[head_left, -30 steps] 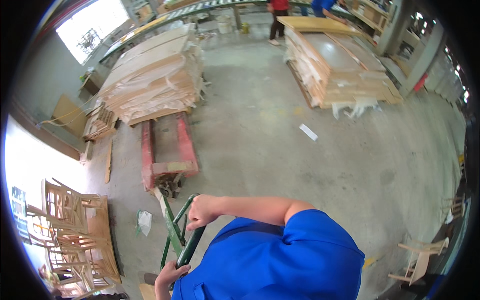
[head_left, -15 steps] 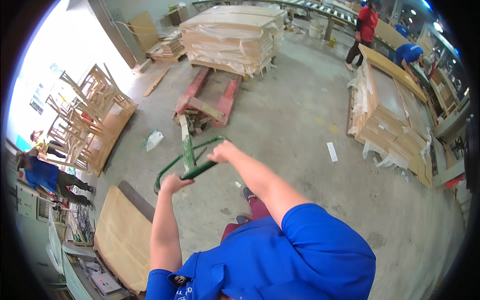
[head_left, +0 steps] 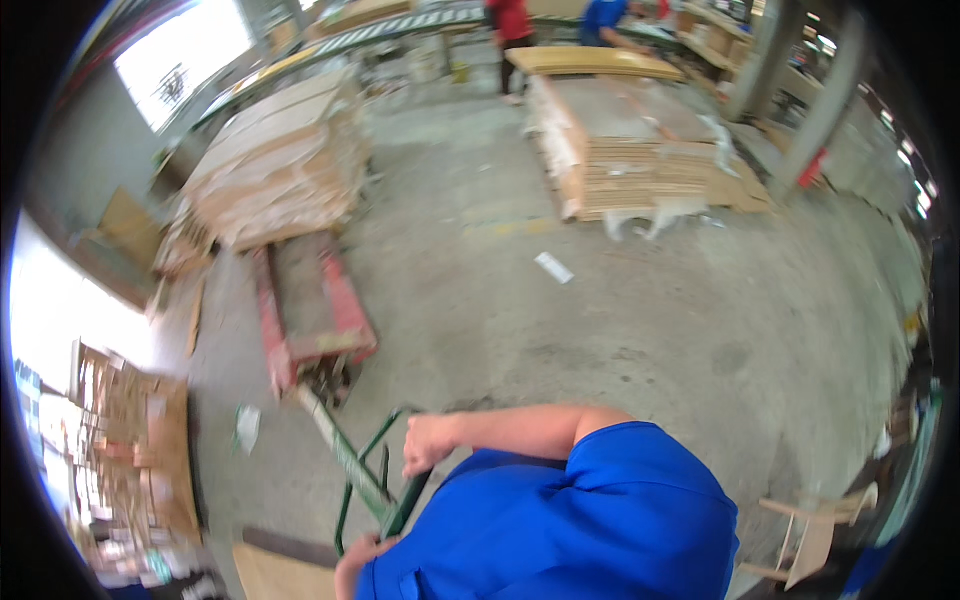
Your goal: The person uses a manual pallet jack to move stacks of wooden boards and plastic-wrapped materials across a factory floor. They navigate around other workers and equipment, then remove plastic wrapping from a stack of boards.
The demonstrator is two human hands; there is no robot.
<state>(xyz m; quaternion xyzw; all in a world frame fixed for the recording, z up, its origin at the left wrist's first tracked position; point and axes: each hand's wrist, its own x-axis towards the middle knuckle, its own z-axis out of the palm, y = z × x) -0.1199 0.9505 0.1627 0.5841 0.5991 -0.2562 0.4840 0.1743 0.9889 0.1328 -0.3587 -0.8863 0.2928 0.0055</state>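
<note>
My right hand (head_left: 428, 445) is closed round the far part of the green loop handle (head_left: 408, 498) of a pallet jack. Lower down, beside my blue shirt, my left hand (head_left: 365, 550) is wrapped on the near end of that handle, partly hidden by my body. A worn, pale green shaft (head_left: 335, 435) runs from the handle to the red pallet jack (head_left: 345, 305) at the left. Its two forks point at a tall, plastic-wrapped stack of boards (head_left: 285, 165); whether the tips lie under it I cannot tell.
At far right stands another stack of boards (head_left: 650, 170). A person in red (head_left: 512, 25) and one in blue (head_left: 605, 18) are by the roller conveyor (head_left: 400, 35). Wooden frames (head_left: 120, 450) are piled at left. A wooden piece (head_left: 810, 525) stands lower right; white paper (head_left: 553, 268) lies on the floor.
The view has swung to the right, so both stacks appear further left. The handle and my hands are now closer to my body. Both hands still hold the handle.
</note>
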